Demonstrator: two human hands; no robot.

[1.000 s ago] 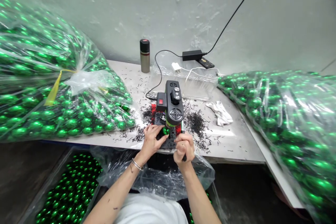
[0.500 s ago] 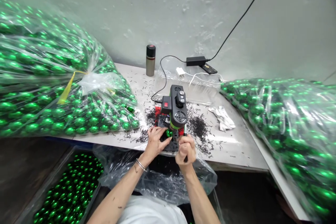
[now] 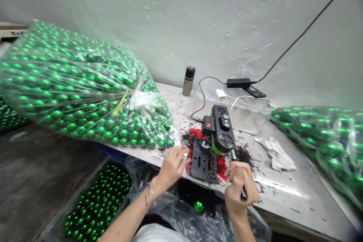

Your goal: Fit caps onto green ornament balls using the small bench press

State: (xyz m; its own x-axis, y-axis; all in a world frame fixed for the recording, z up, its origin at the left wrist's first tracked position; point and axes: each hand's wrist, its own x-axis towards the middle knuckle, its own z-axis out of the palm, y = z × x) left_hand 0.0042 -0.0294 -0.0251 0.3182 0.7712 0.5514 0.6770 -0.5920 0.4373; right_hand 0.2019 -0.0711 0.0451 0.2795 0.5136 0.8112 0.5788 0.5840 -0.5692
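Observation:
A small black drill-like press [image 3: 222, 130] with a green band stands on a slotted black base plate [image 3: 202, 174]. My right hand [image 3: 241, 185] is wrapped round the black-ended lever [image 3: 244, 193] at the press's right side. At the left edge of the plate, my left hand [image 3: 172, 165] has its fingers apart and holds nothing I can make out. A shiny green ball [image 3: 198, 206] is below the table's front edge, above the clear plastic bag [image 3: 181, 215]. Black shavings [image 3: 245, 155] and a red mat [image 3: 222, 166] surround the plate.
A big clear sack of green balls [image 3: 93, 94] fills the table's left, another sack [image 3: 326, 147] the right. A crate of green balls [image 3: 93, 200] stands below left. Behind are a bottle [image 3: 188, 82], a clear plastic tray [image 3: 249, 115] and a power adapter [image 3: 239, 82]. White gloves [image 3: 276, 153] lie right.
My left hand has left the green ball and drawn back left. The ball has gone from the base plate to below the table edge. The view has shifted left; my right hand keeps the lever.

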